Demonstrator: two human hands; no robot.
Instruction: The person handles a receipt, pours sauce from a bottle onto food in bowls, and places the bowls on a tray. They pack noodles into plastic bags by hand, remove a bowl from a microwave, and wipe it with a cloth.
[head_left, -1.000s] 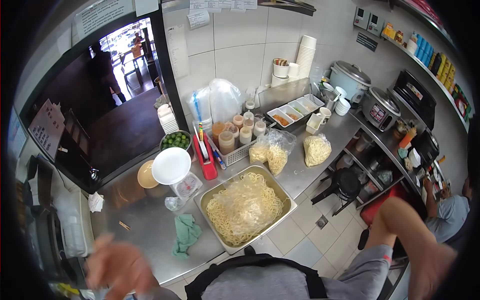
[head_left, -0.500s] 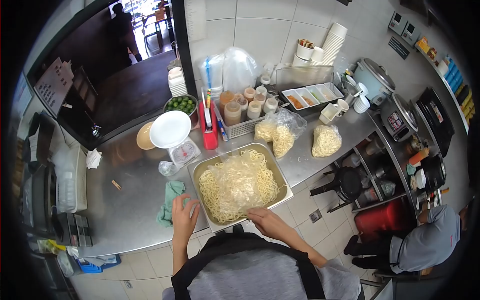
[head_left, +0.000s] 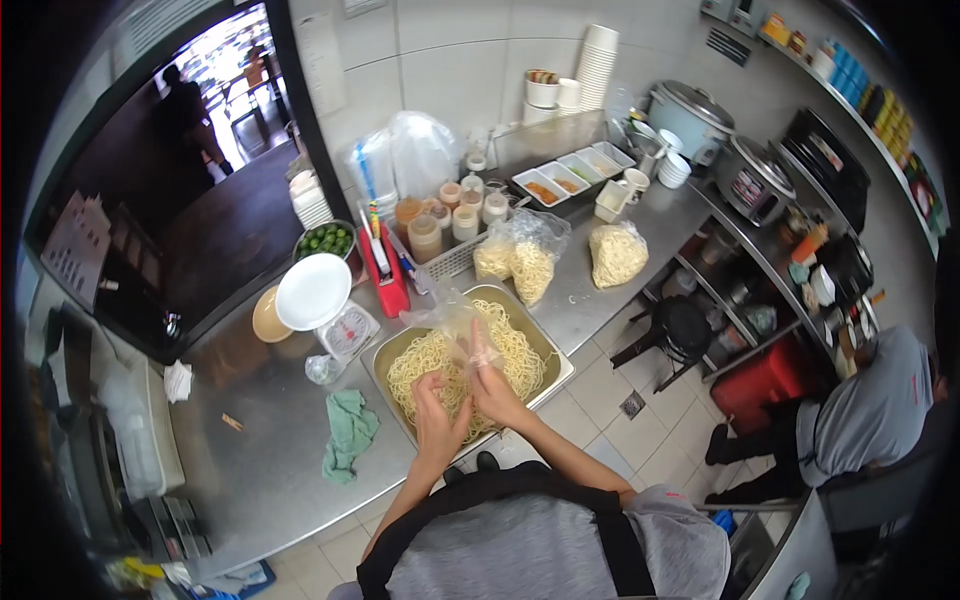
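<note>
A deep metal tray (head_left: 565,372) of cooked yellow noodles (head_left: 520,345) stands at the counter's front edge. Both my hands are together above it. Clear plastic, seemingly a thin bag (head_left: 452,318), covers the fingers of my right hand (head_left: 492,390), which point away from me, stretched out. My left hand (head_left: 440,420) is curled beside the right palm, its fingers around the loose plastic; the exact grip is partly hidden. Left of the tray lies a crumpled green cloth (head_left: 350,435).
Behind the tray stand a scale (head_left: 348,332) with a white plate (head_left: 313,291), a red holder (head_left: 388,285), and sauce bottles (head_left: 425,238). Bagged noodles (head_left: 618,255) sit at right. A clothespin (head_left: 232,422) lies at left. Another person (head_left: 865,410) is at far right.
My hands have come from the tray's near edge to above the noodles. The plastic that lay over the noodles is now lifted and around my right fingers. The camera view has shifted.
</note>
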